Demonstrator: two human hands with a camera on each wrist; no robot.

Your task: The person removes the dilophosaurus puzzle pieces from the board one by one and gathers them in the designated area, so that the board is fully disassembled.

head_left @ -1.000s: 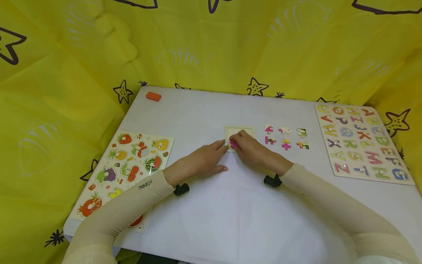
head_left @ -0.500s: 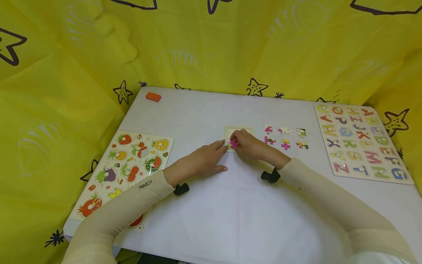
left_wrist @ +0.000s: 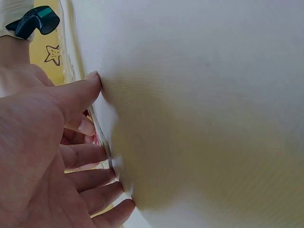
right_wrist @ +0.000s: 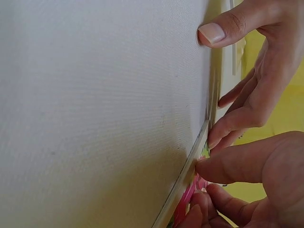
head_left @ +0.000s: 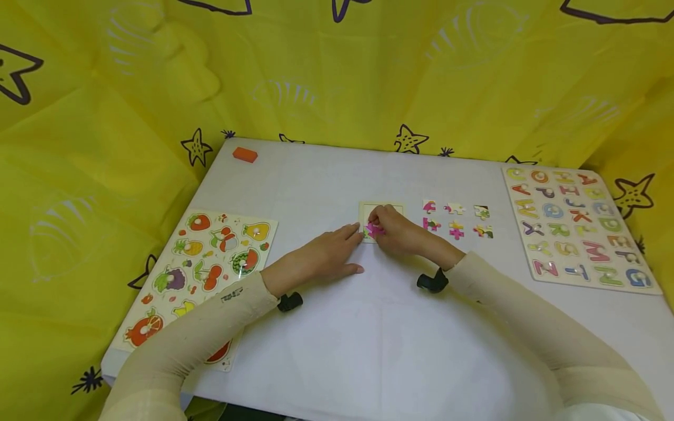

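Observation:
A small pale wooden puzzle frame point(head_left: 383, 203) lies flat at the middle of the table. My left hand point(head_left: 326, 254) rests on the table with fingers extended, their tips at the frame's left edge; its thumb touches the cloth. Over the frame's lower part is my right hand point(head_left: 398, 234), fingers bent, pinching a pink jigsaw piece point(head_left: 372, 230) at the lower left inside it. In the right wrist view, the thumb lies against the frame's near edge, with fingertips on the pink piece point(right_wrist: 184, 204). My right hand covers the frame's lower right part.
Several loose jigsaw pieces point(head_left: 456, 230) lie in two rows to the right of the frame. A fruit puzzle board point(head_left: 213, 257) is at the left, partly under my left sleeve. At the far right lies an alphabet board point(head_left: 574, 228). An orange block point(head_left: 245, 154) sits at the back left.
My right wrist has shifted slightly left, and its fingers have moved a little on the pink jigsaw piece. My left hand has stayed in place.

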